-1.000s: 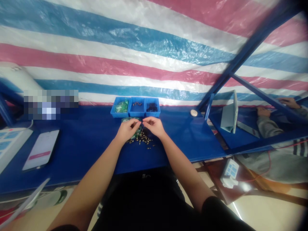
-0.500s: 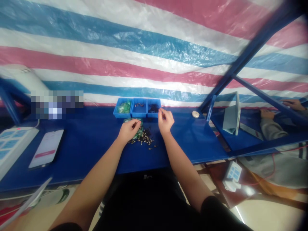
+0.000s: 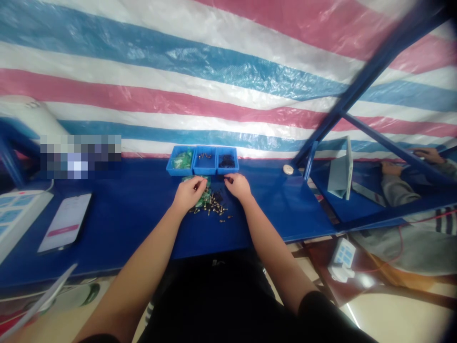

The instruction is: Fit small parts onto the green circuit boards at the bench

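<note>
My left hand (image 3: 189, 194) is closed in a pinch at the upper left edge of a pile of small brass-coloured and black parts (image 3: 213, 205). What its fingertips hold, if anything, is too small to make out. Green pieces (image 3: 204, 197) lie among the small parts, partly covered by that hand. My right hand (image 3: 238, 186) hovers at the pile's upper right, just in front of the right blue bin (image 3: 227, 170). Its fingers are bent, the tips look slightly apart, and nothing shows between them.
Beside the right bin stand a middle bin (image 3: 204, 170) with a few small parts and a left bin (image 3: 170, 166) with green pieces. A phone (image 3: 66, 223) and a power strip (image 3: 21, 209) lie left. Rightward are a round white object (image 3: 288, 169), a tablet (image 3: 341, 166) and another person's sleeve (image 3: 400, 191).
My right hand has come from the right bin's front corner toward me and left, to the pile's edge. The left hand stays pinched at nearly the same spot.
</note>
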{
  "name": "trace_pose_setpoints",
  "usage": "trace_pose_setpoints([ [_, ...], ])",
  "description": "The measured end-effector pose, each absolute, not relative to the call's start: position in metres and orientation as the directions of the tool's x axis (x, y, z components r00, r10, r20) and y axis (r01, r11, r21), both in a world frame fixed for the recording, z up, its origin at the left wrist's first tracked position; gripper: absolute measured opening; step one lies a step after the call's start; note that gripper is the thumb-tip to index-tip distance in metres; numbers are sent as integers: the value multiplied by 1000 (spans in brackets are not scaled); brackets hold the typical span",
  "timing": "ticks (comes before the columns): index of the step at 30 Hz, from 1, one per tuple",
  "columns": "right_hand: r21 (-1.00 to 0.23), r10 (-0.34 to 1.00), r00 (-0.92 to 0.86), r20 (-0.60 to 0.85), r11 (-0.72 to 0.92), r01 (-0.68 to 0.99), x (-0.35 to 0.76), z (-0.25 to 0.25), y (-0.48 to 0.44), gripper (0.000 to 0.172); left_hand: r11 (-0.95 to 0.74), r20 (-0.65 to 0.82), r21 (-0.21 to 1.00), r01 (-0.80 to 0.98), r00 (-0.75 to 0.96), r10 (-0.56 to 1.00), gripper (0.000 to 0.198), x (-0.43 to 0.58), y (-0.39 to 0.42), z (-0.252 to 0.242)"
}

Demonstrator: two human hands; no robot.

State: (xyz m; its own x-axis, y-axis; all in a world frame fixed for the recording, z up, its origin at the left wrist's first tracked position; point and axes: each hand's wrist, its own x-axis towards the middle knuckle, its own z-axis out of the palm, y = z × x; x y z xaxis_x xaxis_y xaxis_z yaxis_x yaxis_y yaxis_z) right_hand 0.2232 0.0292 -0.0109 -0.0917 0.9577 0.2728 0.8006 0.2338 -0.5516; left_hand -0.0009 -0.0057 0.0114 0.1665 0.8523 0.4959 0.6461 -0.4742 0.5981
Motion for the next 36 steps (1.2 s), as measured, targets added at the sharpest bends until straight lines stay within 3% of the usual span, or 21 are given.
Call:
trace_pose_setpoints([
  [10,-501,961,-113,252,229,834,220,-9,31,16,-460,513,599,656,126,849,27,1,-8,13],
  [20,-487,937,-181,300,314,815,216,-10,29,26,-468,521,594,654,131,844,27,2,-7,12],
  [30,-468,914,-298,276,399,789,216,-10,26,15,-470,517,584,662,144,844,27,1,-6,11],
  [32,-512,906,-296,302,417,751,215,-10,25,14,-471,517,583,662,145,844,27,1,-6,11],
  [36,-739,904,-204,376,425,523,213,-10,23,19,-487,513,603,632,160,843,26,1,-5,8],
])
